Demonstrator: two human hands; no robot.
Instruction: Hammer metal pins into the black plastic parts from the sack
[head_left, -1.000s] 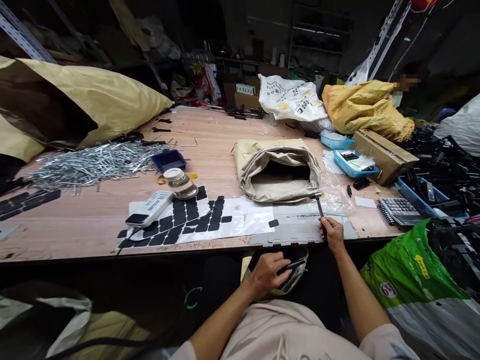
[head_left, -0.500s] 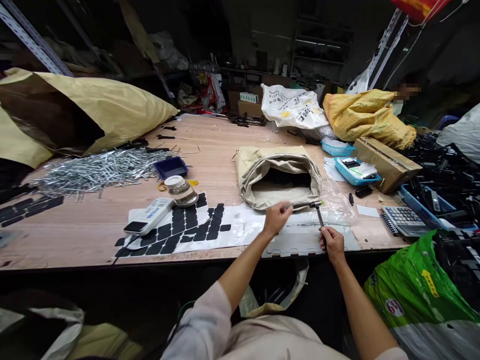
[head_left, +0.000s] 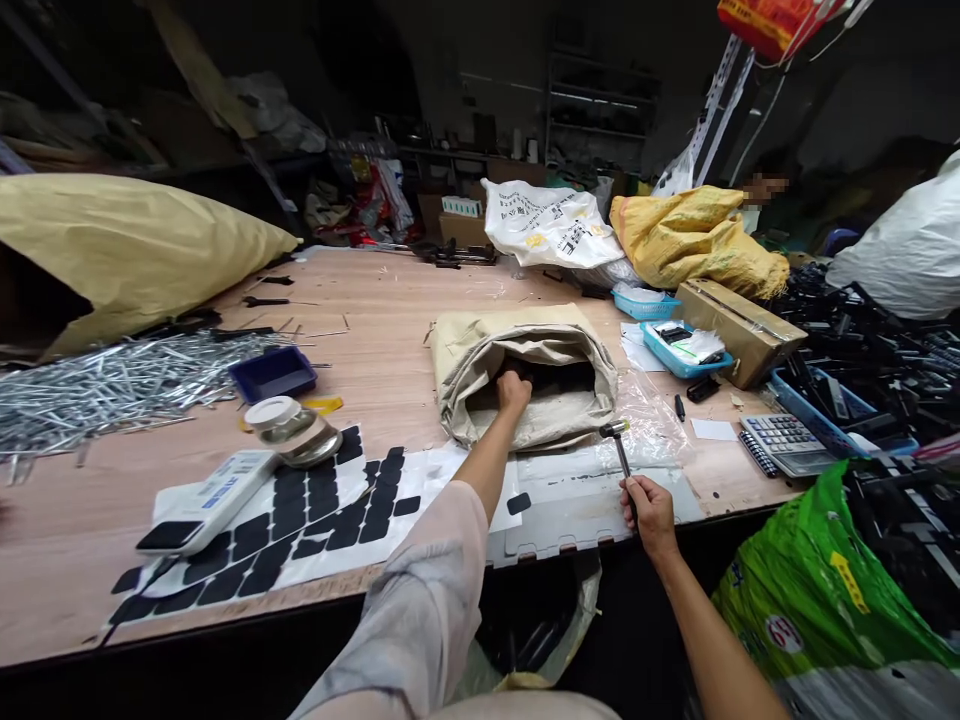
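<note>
My left hand [head_left: 514, 389] reaches into the open mouth of a beige woven sack [head_left: 480, 345] lying on the wooden table [head_left: 390, 300]. Its fingers are inside among dark parts, and I cannot tell whether they hold anything. Near the table's front edge my right hand [head_left: 646, 506] is closed on the handle of a small hammer [head_left: 618, 442], whose head points up toward the sack. A grey plate [head_left: 577, 505] lies flat under the hammer.
White sheet of black pads [head_left: 315, 510], a white handheld device [head_left: 201, 500] and a glass jar [head_left: 289, 430] at front left. Metal rods [head_left: 97, 380], blue tray [head_left: 271, 372], calculator [head_left: 780, 436], green bag [head_left: 817, 580]. A person sits at the far right.
My left hand rose from my lap, passed the hammer head and went into the sack. The right hand stayed on the hammer. The view shifted left.
</note>
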